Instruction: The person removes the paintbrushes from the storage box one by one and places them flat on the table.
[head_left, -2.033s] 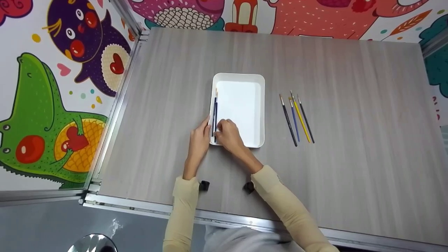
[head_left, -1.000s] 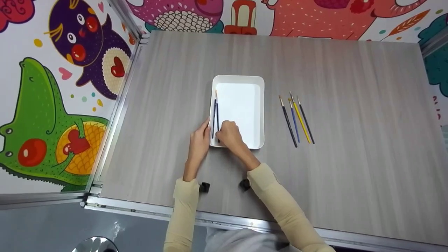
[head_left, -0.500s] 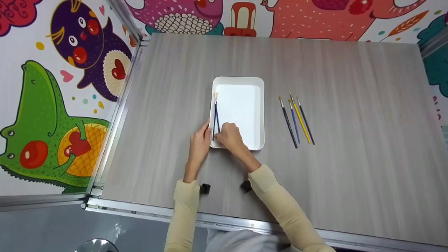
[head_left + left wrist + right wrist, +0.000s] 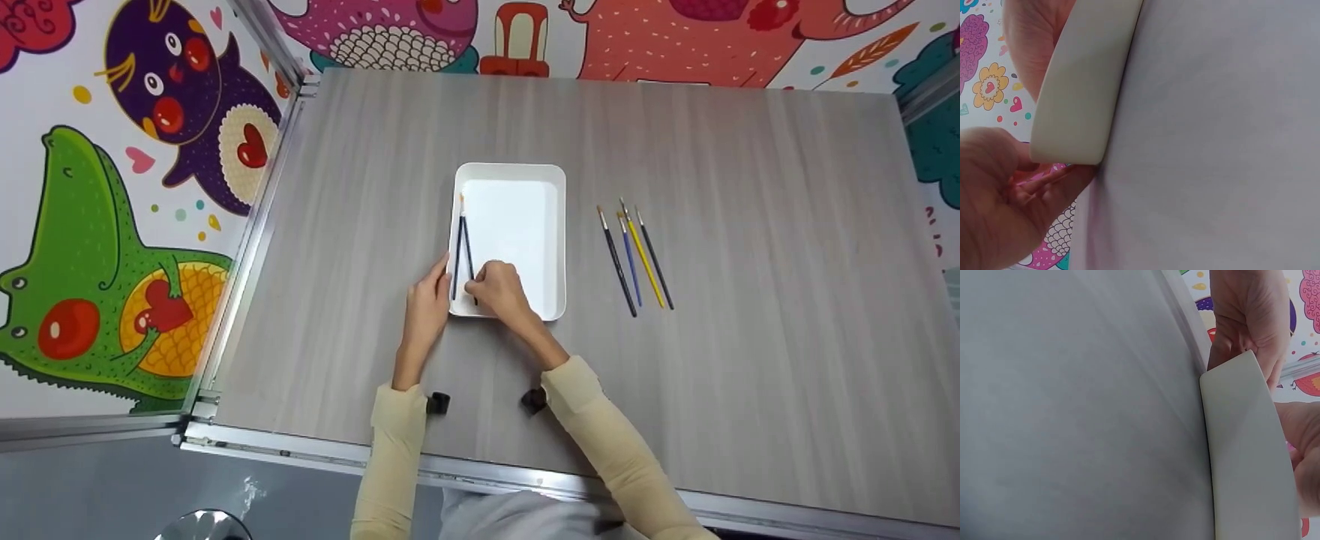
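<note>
A white tray (image 4: pixel 517 225) lies on the table. Two dark-handled paintbrushes rest inside along its left wall. My left hand (image 4: pixel 426 307) grips that wall near the front corner; in the left wrist view, the thumb is at the rim and the fingers outside it. My right hand (image 4: pixel 502 292) reaches over the front wall and pinches the right-hand paintbrush (image 4: pixel 468 244) near its handle end. The other paintbrush (image 4: pixel 457 262) lies against the left wall, its tip close to the held one. Both wrist views show mostly the tray's outer wall (image 4: pixel 1247 450), which hides the brushes.
Right of the tray lie several paintbrushes: a black one (image 4: pixel 619 262), a blue one (image 4: pixel 631 259), a yellow one (image 4: pixel 645 262) and a dark one (image 4: pixel 656 259). A metal rail (image 4: pixel 300 442) runs along the table's front edge. Painted walls stand behind and at the left.
The held paintbrush's handle end has shifted right with my right hand, so the two brushes, nearly parallel before, now spread like a narrow V. My left hand stays at the tray wall.
</note>
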A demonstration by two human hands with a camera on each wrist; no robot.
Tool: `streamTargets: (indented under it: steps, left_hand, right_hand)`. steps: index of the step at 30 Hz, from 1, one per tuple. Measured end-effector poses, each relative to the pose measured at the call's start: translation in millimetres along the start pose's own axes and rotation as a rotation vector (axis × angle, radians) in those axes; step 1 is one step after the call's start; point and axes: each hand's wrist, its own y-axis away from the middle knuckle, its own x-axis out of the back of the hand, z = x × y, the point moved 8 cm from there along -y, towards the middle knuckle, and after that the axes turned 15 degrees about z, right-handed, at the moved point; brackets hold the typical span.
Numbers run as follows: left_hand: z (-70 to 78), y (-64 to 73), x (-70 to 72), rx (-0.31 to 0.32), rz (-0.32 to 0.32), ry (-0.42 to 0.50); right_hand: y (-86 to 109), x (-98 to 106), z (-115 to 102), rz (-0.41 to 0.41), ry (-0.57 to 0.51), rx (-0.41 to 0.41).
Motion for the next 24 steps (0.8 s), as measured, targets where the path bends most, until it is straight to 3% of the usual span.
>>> streamTargets:
  steps: [14, 24]
  left_hand:
    - [1.6, -0.6, -0.6, -0.010, 0.001, 0.012]
    - [-0.2, 0.9, -0.8, 0.013, -0.007, 0.016]
  right_hand:
    - [4.4, 18, 10, 0.078, -0.119, -0.031]
    - [0.6, 42, 16, 0.124, -0.194, -0.043]
